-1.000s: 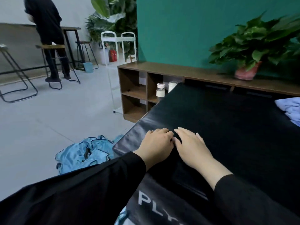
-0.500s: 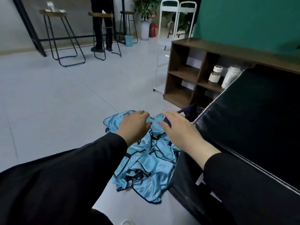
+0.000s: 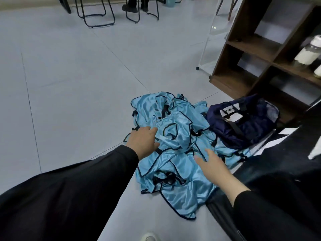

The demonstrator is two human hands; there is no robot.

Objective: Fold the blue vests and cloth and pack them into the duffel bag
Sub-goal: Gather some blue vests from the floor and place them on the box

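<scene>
A crumpled heap of shiny light-blue vests (image 3: pixel 175 140) with dark trim lies on the grey floor. Just right of it sits a collapsed navy duffel bag (image 3: pixel 243 122) with a white label, partly resting on the heap's edge. My left hand (image 3: pixel 143 141) hovers over the pile's left side, fingers spread, holding nothing. My right hand (image 3: pixel 214 168) reaches over the pile's right side, palm down and fingers apart, also holding nothing. Whether either hand touches the fabric I cannot tell.
A dark wooden shelf unit (image 3: pixel 257 54) with jars (image 3: pixel 307 53) stands at the right, a black table edge (image 3: pixel 281 153) below it. A clear rolling stand (image 3: pixel 217 32) is beside the shelf. Stool legs (image 3: pixel 97 13) and a person's feet (image 3: pixel 133 6) are far back.
My view has swung from the black tabletop down to the floor. Both hands left the table and came down over the vest pile; the duffel bag is now in sight.
</scene>
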